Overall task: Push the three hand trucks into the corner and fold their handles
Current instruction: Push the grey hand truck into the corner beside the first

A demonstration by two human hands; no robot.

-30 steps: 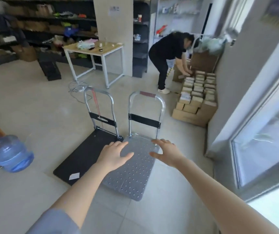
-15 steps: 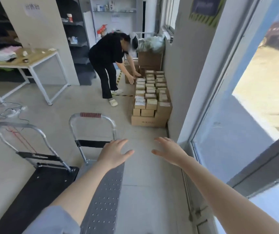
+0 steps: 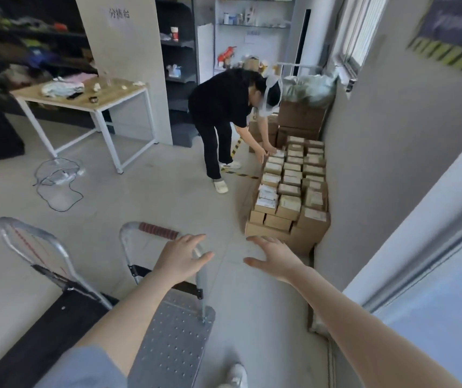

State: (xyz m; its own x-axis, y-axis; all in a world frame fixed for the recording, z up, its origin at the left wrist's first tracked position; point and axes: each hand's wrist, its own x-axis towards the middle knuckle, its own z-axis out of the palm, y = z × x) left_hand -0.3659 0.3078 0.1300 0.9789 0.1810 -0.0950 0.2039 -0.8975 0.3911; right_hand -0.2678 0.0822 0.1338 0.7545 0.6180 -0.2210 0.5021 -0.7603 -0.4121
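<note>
Two hand trucks in view, side by side on open floor (image 3: 168, 191): silver truck (image 3: 173, 340), black truck (image 3: 50, 331); third not seen. Their handles (image 3: 155, 231) upright, unfolded. Spread left hand (image 3: 180, 257) at the silver one, contact unclear; right hand (image 3: 273, 257) spread, empty. Judged: nearly all remains.

Grey floor (image 3: 145, 208), wood table (image 3: 84, 92), window (image 3: 448, 289) on rt.

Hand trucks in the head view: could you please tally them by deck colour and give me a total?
silver-deck hand truck: 1
black-deck hand truck: 1
Total: 2; no third truck is in view.
</note>
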